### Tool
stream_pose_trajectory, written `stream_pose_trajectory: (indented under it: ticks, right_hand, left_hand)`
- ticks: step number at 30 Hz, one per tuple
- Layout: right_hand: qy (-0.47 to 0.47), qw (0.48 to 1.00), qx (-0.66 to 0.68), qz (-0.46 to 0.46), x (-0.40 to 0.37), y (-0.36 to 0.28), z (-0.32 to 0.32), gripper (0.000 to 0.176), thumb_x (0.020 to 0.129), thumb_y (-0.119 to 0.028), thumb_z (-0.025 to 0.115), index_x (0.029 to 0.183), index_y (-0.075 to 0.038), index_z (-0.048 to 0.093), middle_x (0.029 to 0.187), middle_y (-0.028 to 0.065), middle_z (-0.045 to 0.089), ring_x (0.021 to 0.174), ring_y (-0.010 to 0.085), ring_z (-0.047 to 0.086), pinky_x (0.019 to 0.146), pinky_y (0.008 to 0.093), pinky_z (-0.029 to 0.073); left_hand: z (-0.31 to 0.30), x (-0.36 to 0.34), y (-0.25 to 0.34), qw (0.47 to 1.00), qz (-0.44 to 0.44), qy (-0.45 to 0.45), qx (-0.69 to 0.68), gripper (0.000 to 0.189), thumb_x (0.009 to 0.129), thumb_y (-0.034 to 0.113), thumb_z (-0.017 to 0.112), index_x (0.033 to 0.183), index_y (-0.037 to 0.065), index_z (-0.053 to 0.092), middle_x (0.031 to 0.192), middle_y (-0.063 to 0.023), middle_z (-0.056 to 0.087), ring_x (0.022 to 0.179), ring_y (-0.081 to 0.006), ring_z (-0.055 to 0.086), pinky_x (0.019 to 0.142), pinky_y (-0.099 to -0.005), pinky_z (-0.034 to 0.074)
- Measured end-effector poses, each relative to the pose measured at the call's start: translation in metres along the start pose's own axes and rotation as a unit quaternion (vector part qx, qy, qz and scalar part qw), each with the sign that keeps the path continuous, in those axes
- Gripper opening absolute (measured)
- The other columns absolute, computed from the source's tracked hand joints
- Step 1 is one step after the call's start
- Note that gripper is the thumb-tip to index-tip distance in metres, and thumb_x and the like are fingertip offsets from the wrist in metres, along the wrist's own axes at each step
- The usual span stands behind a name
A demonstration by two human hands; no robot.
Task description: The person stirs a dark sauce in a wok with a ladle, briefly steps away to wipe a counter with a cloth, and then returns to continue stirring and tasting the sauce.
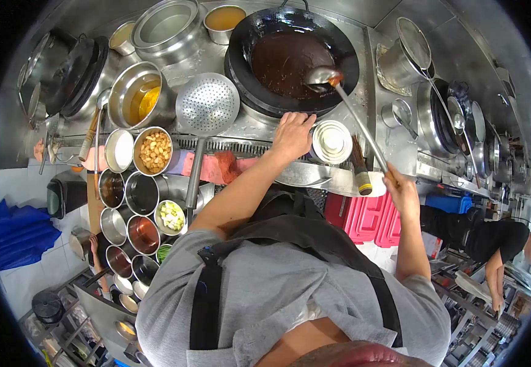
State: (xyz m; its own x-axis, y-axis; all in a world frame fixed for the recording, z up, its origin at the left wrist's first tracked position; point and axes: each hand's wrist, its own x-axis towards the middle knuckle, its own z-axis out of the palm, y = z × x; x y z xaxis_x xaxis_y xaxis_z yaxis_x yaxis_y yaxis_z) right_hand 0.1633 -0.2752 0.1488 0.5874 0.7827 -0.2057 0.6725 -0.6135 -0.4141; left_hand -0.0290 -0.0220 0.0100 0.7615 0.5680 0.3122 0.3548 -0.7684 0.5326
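Note:
A black wok (340, 44) holds dark brown sauce (285, 58). My right hand (402, 194) is closed round the handle end of a long metal ladle (363, 122), whose bowl dips into the sauce at the wok's right. At the wok's near edge rests my left hand (293, 136), its fingers bent over a spot by the rim; what they grip, if anything, is hidden. Just right of that hand stands a round tin of white content (331, 142). A perforated strainer (208, 104) lies to the left, its handle pointing toward me. A brush (361, 171) lies beside the tin.
Pots and bowls crowd the left, including a bowl of nuts (155, 151) and one of chopped vegetables (170, 216). Further pots and a sieve (413, 43) stand at right. Red crates (366, 217) sit below the counter. Another person (492, 238) bends at far right.

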Motion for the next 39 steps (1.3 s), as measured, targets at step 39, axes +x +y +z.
stream_pose_trajectory:
  ticks: [39]
  right_hand:
    - [0.051,0.995,0.048,-0.069,0.099,-0.051,0.110,0.045,0.089,-0.023,0.063,0.132,-0.013,0.056,0.097,0.0240,0.065,0.093,0.0414,0.063,0.080,0.0460,0.050]
  left_hand:
    - [0.001,-0.001,-0.005,0.999,0.036,0.015,0.010,0.053,0.074,0.010,0.061,0.127,0.004,0.056,0.118,-0.0140,0.057,0.115,-0.0316,0.051,0.104,-0.0444,0.036]
